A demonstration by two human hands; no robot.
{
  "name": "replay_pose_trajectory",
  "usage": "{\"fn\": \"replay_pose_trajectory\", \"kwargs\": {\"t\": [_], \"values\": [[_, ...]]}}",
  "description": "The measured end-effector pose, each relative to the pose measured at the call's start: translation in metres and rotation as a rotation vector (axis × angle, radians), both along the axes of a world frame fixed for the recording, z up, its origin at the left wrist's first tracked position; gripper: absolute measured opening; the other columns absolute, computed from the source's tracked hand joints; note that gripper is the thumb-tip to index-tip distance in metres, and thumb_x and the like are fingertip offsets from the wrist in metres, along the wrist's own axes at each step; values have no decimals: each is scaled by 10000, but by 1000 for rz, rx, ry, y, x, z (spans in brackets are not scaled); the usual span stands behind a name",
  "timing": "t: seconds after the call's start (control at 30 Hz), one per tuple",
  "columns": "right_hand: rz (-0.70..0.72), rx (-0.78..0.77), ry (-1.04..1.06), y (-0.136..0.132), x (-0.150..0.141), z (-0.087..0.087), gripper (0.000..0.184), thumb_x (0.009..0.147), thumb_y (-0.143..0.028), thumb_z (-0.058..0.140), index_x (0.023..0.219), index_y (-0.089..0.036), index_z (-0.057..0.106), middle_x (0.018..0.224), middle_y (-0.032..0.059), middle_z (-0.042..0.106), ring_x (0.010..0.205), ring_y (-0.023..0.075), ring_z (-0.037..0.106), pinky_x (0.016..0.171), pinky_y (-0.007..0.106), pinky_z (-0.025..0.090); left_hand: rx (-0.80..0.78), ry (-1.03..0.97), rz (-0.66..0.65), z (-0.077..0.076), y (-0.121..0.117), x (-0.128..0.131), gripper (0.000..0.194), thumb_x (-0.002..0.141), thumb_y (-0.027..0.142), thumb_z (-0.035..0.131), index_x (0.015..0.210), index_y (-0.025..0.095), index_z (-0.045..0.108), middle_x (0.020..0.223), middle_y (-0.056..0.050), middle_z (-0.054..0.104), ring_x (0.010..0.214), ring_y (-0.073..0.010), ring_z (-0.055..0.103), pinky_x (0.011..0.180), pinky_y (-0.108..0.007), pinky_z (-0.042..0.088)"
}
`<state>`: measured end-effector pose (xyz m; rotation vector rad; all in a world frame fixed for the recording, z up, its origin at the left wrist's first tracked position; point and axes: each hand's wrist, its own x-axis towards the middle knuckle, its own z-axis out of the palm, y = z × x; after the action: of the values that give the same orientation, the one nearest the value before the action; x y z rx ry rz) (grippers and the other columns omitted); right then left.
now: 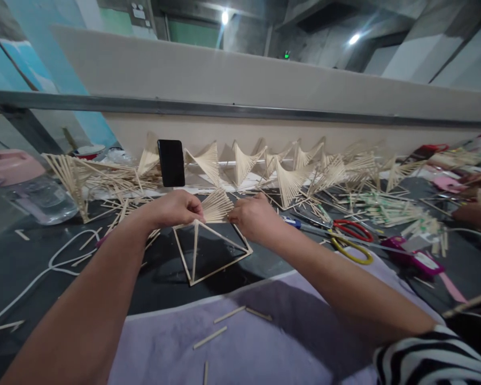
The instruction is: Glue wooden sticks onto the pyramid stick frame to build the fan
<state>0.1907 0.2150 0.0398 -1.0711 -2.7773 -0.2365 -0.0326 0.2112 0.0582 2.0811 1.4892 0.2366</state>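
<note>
Both hands are at a wooden stick frame (220, 269) on the dark tabletop, with a fan of thin sticks (217, 206) rising at its far side. My left hand (178, 207) pinches at the left end of the fan's lower edge, thumb and fingers together. At the right end of that same edge, my right hand (254, 214) has its fingers closed, the fingertips partly hidden. The front of the frame is an open triangle of single sticks, with one slanting stick running up to the fan.
A black phone (171, 163) stands upright behind. Finished twisted stick models (292, 179) line the back. Yellow-handled scissors (351, 250), a purple glue gun (420, 262) and loose sticks lie right. A pink-lidded jug (44, 195) and white cable (50, 262) are left; purple cloth (164, 347) in front.
</note>
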Motion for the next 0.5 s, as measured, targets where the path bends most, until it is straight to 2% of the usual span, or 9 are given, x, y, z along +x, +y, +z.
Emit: {"fn": "replay_pose_trajectory", "kwargs": {"t": [0.3, 0.4, 0.5], "values": [[26, -39, 43, 2, 4, -1, 167, 793, -193, 497, 740, -188, 655, 775, 40, 632, 801, 181, 531, 743, 353, 221, -9, 18, -29, -1, 0, 0, 184, 634, 345, 598, 678, 175, 653, 596, 7, 594, 576, -126, 497, 517, -214, 326], [8, -75, 213, 5, 13, -1, 182, 813, -214, 484, 829, -210, 665, 849, 37, 645, 854, 178, 535, 769, 344, 249, -12, 14, -30, -2, 2, 0, 185, 635, 340, 599, 681, 170, 654, 590, 7, 593, 569, -124, 494, 514, -212, 324], [-110, -187, 513, 9, 23, -12, 225, 802, -199, 478, 959, -201, 639, 917, 39, 640, 818, 149, 536, 744, 298, 322, -6, 21, -29, -1, 2, 0, 191, 631, 339, 603, 685, 163, 655, 596, 5, 600, 576, -129, 501, 522, -213, 335]]}}
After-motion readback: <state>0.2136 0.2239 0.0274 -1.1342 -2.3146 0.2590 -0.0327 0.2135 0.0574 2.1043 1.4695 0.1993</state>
